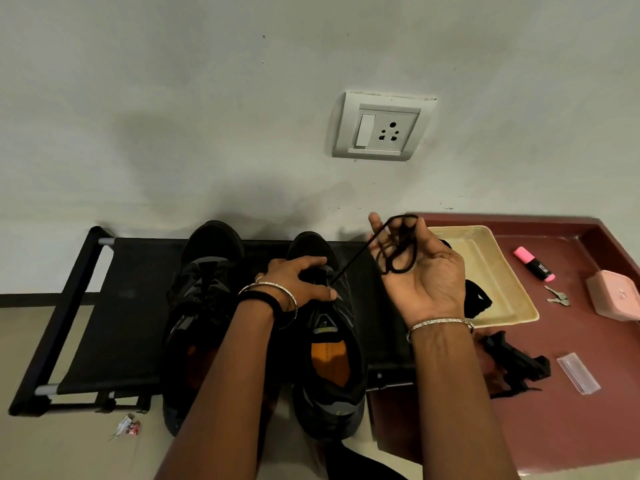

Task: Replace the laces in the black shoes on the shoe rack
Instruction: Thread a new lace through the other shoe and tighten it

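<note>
- Wall (173, 98): pale, scuffed, directly behind the shoe rack.
- Shoe rack (131, 306): low black frame with a dark fabric shelf, standing against the wall on a beige floor.
- Maroon ledge (554, 427): raised, butts against the rack's right end.
- Laced black shoe (204, 271): on the rack shelf near its middle, toe to the wall, heel hanging over the front rail. Laces bunched on top.
- Second black shoe (332, 393): on the rack just right of the first, same heading, orange insole showing.
- Cream tray (491, 271): on the ledge just right of the rack. A dark bundle lies at its near edge, partly hidden by the wrist; cannot tell what it is.
- Right hand (426, 271): raised above the rack's right end, palm up, fingers half curled with the lace looped round them.
- Left hand (298, 282): over the second shoe's tongue, fingers and thumb curled round the upper, gripping it.
- Wall socket (381, 128): on the wall above the rack's right half.
- Black lace (394, 251): coiled in the right hand; one strand runs taut down to the second shoe's eyelets.
- Pink box (613, 299): on the ledge, well right of the rack.
- Pink highlighter (535, 264), keys (557, 297): between the tray and the box.
</note>
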